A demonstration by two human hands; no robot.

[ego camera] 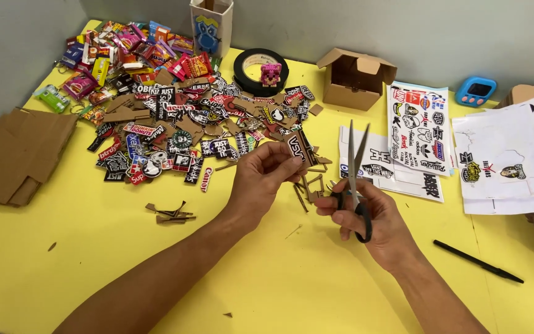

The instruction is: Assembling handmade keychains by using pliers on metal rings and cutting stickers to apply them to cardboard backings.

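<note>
- Yellow tabletop (267,291), smooth and matte, fills the head view; I place everything else from the black tape roll (261,72) at its far edge.
- The small cardboard box (355,79) just right of the tape roll stands with its flaps open; I cannot tell what is inside.
- A tall carton (211,23) with a blue cartoon figure stands left of the roll, open at the top, contents hidden.
- A pink blocky toy figure (271,72) sits in the roll's hole.
- My left hand (261,179), well nearer me than the roll, pinches a small cardboard-backed sticker cutout (298,147) between thumb and fingertips, its edge ragged.
- My right hand (372,226) grips black-handled scissors (356,179), fingers through the loops, steel blades pointing up and slightly parted beside the cutout.
- Left of the roll spreads a heap of cutouts (180,133), flat and glossy, with bright candy wrappers (131,52) behind.
- Right of the roll lie glossy sticker sheets (418,130), partly cut.
- Brown cardboard slivers (171,213) lie nearer me.
</note>
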